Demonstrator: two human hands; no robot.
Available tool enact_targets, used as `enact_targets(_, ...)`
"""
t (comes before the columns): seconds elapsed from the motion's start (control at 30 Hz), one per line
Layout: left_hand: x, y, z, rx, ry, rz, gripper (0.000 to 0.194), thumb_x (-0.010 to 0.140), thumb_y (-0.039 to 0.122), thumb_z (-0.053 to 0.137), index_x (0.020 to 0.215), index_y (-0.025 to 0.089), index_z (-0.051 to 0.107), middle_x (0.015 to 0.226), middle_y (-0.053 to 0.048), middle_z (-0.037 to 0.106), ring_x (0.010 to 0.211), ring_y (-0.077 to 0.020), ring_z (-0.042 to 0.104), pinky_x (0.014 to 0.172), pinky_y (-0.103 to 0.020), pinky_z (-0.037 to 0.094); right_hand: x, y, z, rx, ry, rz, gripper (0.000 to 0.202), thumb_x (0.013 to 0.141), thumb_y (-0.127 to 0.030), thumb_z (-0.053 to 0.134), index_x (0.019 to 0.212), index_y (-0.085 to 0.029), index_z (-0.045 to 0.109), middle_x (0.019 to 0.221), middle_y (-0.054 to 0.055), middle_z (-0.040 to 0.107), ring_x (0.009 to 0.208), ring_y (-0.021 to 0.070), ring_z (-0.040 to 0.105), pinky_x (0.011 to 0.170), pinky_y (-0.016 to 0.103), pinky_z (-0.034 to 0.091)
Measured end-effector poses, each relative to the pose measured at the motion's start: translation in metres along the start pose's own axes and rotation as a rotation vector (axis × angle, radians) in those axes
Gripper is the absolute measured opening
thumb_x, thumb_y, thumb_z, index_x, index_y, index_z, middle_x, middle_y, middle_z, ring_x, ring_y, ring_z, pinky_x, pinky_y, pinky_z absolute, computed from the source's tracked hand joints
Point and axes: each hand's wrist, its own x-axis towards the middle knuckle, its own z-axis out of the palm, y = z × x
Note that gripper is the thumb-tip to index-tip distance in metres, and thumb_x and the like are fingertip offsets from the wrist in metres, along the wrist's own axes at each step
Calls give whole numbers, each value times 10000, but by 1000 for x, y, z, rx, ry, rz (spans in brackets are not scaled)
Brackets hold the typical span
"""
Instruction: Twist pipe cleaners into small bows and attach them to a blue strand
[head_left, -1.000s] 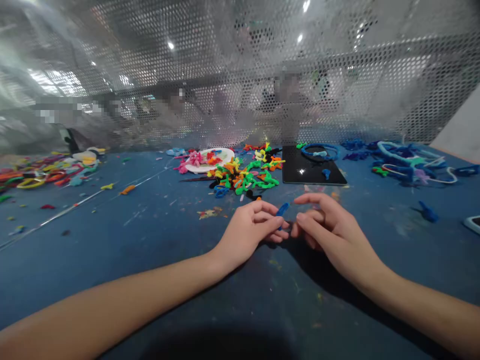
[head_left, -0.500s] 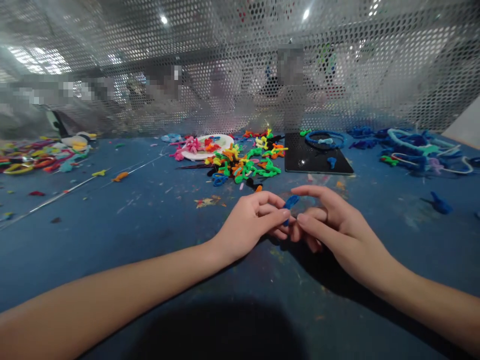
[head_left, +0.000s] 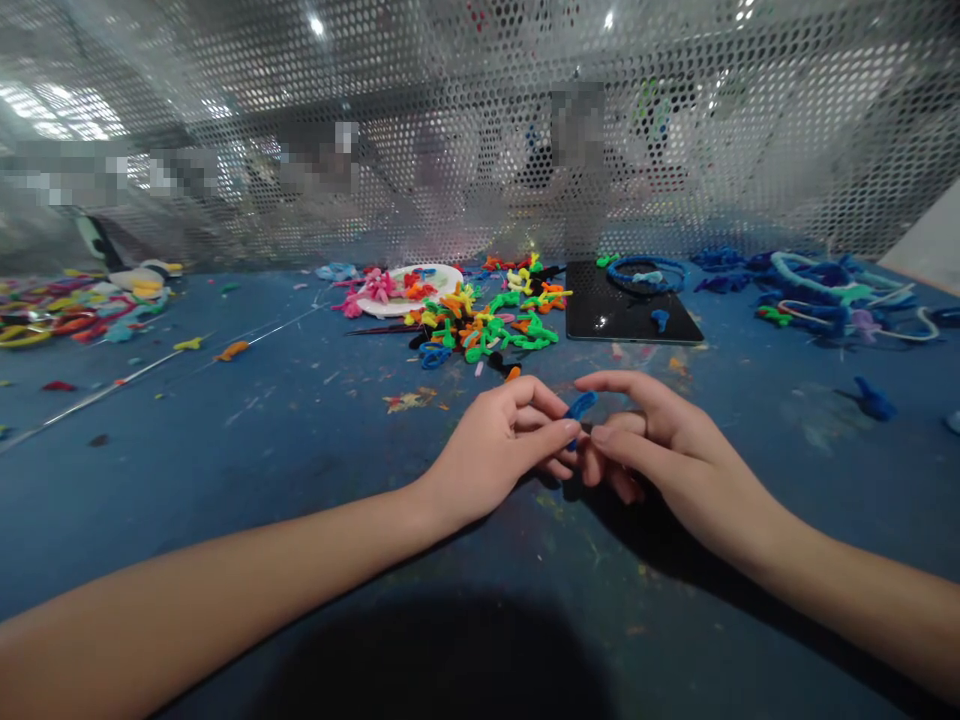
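Note:
A small blue fuzzy piece, apparently bent pipe cleaner (head_left: 581, 405), stands up between the fingertips of my left hand (head_left: 506, 445). The left thumb and index finger pinch it, and its lower end is partly hidden behind the thumb. My right hand (head_left: 660, 435) is close on the other side. Its index finger reaches over toward the top of the blue piece, with a gap between that finger and the thumb. The other right fingers curl underneath, close to the left fingertips; whether they touch the piece is unclear.
Beyond my hands lie a pile of colourful pipe-cleaner pieces (head_left: 487, 325), a white plate (head_left: 367, 306) and a black tablet-like slab (head_left: 585, 322). Blue rings and coils (head_left: 832, 290) sit at the right, more coloured pieces (head_left: 75, 315) at the left. A perforated metal screen (head_left: 465, 200) rises behind.
The blue piece has turned slightly and now looks more like a narrow loop. My right index fingertip has shifted a little left. Both hands otherwise keep their places while the view shifts slightly.

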Motion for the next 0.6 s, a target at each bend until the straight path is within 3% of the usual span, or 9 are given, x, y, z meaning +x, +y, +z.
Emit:
enact_targets(0.17,-2,0,2,88,23,27,133,795,223,644,804,166,524,654,16,665,617,-116,668,567,-200,538,0,0,0,-9,13,-12,320,821,-213,528,1138,-195,486,576,-39,607,439,83,475,419,198,345)
enact_targets(0.27,1,3,-10,363,87,125,189,843,327,592,756,160,579,683,-7,674,615,-113,658,556,-193,508,-1,0,-1,-3,68,-15,284,817,-219,539,1095,-197,487,567,-41,612,420,78,441,409,190,329)
enact_targets(0.37,12,11,-44,748,284,245,324,879,387,520,658,163,600,635,0,649,510,-82,582,532,-198,457,-1,2,-3,27,98,1,261,821,-229,550,1072,-203,488,567,-43,613,416,73,411,408,184,315)
enact_targets(0.47,25,19,-90,1227,558,134,346,903,407,446,695,194,621,626,1,643,530,-110,565,540,-236,417,0,4,-4,47,84,11,253,821,-232,556,1063,-204,486,562,-45,608,417,70,402,408,181,303)
enact_targets(0.6,32,22,-131,1399,666,47,190,801,369,586,741,198,640,687,-48,647,620,-197,575,557,-300,379,0,5,-4,51,70,7,250,832,-259,557,1062,-202,478,566,-45,609,418,68,403,411,183,298)
